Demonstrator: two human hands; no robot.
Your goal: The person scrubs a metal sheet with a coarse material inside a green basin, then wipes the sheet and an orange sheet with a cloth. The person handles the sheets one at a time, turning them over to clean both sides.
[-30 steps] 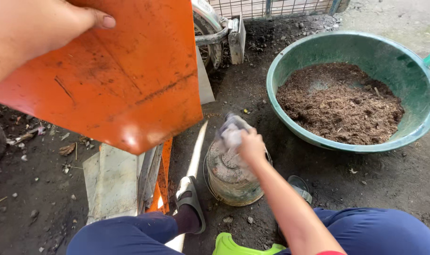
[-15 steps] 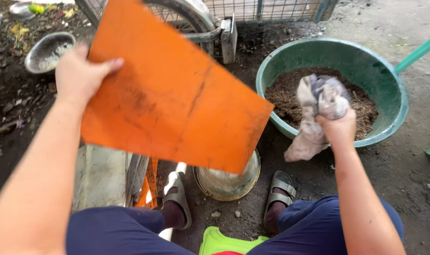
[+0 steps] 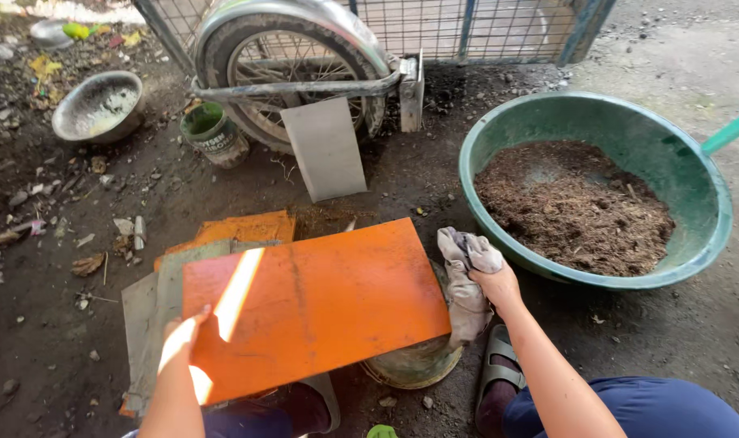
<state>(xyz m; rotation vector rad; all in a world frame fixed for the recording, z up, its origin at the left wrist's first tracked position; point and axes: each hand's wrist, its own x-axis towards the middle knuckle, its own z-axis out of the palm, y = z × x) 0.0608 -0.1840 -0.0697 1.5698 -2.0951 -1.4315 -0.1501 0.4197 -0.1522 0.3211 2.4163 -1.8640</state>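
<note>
Orange board (image 3: 317,304) sits flat across my lap and over a round basin (image 3: 414,365) at my feet, with my left hand (image 3: 183,341) clamped on its near left corner and my right hand (image 3: 495,284) closed around a grey rag (image 3: 465,280) at the board's right edge. The two hands are well apart, one at each end of the board.

As I judge it, the board could tip: I hold it by one corner only, and most of it rests on the basin's rim and my knees, so a hard push with the rag on the far right side could rock it off and onto the dirt ground (image 3: 77,203). The rag hangs loose below my fist, and it could drag through the dirt or snag on the board's corner. The big green tub (image 3: 714,211) of brown crumbly soil (image 3: 576,207) stands just beside my right hand, so a wide swing of the elbow could knock its rim.

The board itself is a thin rectangular sheet, bright orange, scuffed with darker streaks and smudges. A bar of sunlight falls across its left part and over my wrist. Under it lie more sheets (image 3: 154,300), grey and orange, stacked on the ground.
</note>
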